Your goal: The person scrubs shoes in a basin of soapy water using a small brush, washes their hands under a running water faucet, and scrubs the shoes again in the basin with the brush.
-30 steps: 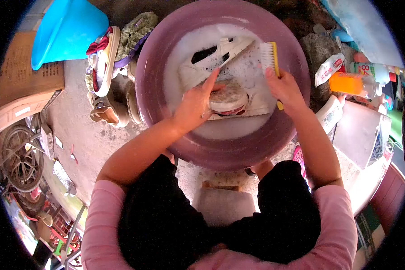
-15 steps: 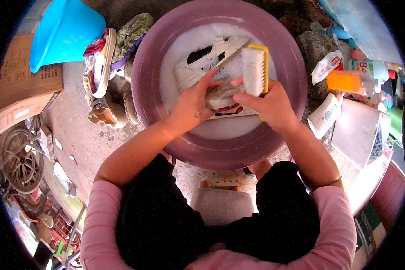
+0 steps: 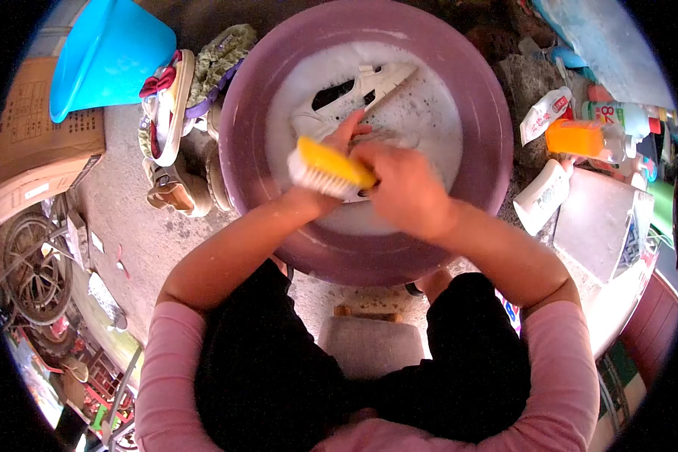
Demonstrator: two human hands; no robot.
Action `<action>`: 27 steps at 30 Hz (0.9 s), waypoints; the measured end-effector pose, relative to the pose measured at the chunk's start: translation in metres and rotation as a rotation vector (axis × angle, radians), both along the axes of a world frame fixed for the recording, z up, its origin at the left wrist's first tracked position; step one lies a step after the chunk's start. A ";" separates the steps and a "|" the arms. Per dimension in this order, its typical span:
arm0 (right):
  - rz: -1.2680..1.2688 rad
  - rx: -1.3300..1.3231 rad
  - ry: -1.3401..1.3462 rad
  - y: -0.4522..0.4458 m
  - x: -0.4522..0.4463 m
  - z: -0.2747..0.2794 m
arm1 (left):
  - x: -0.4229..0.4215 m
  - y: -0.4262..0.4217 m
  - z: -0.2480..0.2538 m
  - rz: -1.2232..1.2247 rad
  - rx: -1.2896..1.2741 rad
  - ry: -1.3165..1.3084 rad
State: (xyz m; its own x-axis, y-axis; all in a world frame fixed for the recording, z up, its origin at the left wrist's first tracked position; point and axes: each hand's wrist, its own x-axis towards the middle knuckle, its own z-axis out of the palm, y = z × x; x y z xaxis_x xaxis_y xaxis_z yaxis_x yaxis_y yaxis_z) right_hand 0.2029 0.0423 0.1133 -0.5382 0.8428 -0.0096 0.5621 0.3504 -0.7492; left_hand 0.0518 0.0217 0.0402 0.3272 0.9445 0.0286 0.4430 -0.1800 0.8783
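My right hand [image 3: 408,187] is closed around the handle of a yellow scrub brush [image 3: 331,162] with white bristles. The brush is over my left hand [image 3: 346,132], covering much of it, with bristles toward the lower left. My left hand grips a wet shoe, now largely hidden behind the brush and my right hand. Beyond them, a white shoe [image 3: 388,81] with dark openings lies in foamy water. Both hands are over the purple basin [image 3: 486,143], which holds the suds.
Left of the basin are a blue bucket [image 3: 113,60], several shoes [image 3: 179,188] and a cardboard box [image 3: 45,143]. On the right are an orange bottle [image 3: 572,138], a white bottle [image 3: 542,196] and a pouch [image 3: 546,114]. A small stool [image 3: 371,343] stands between my knees.
My right hand has swung the brush from upright at the right to tilted at the left, across my left hand. The left hand has hardly moved; the held shoe is now mostly covered.
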 end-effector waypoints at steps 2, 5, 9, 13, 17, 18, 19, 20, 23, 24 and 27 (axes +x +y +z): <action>-0.267 0.095 -0.039 0.053 0.000 0.014 | -0.002 0.000 0.007 0.011 -0.248 -0.049; -0.393 0.105 -0.032 0.149 0.023 0.017 | -0.002 -0.001 0.017 0.034 -0.208 0.014; -0.610 0.683 -0.210 0.190 0.071 -0.040 | -0.007 -0.001 0.028 0.014 -0.245 0.039; -0.401 0.199 -0.423 0.116 0.072 -0.074 | -0.011 -0.003 0.023 0.043 -0.179 -0.023; -0.333 0.048 -0.562 0.063 0.091 -0.125 | -0.017 -0.003 0.027 0.011 -0.180 -0.015; -0.326 0.031 -0.582 0.055 0.097 -0.136 | -0.018 -0.004 0.029 0.000 -0.203 0.003; -0.307 -0.031 -0.627 0.050 0.101 -0.148 | -0.019 -0.005 0.028 0.003 -0.194 0.000; -0.287 -0.091 -0.671 0.046 0.103 -0.156 | -0.019 -0.006 0.025 0.008 -0.184 -0.001; -0.279 -0.287 -0.761 0.044 0.101 -0.159 | -0.019 -0.008 0.025 0.011 -0.164 0.016; -0.226 -0.303 -0.765 0.051 0.105 -0.159 | -0.019 -0.009 0.025 0.011 -0.160 0.022; -0.199 -0.328 -0.560 0.056 0.084 -0.094 | -0.019 -0.006 0.029 0.022 -0.166 0.072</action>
State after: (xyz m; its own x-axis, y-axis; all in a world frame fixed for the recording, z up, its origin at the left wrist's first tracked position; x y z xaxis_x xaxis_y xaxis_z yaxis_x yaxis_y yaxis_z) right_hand 0.2873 0.0982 0.0189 -0.2121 0.8314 -0.5137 0.9266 0.0041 -0.3760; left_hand 0.0333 0.0155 0.0689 0.3017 0.9414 -0.1509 0.5076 -0.0246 0.8612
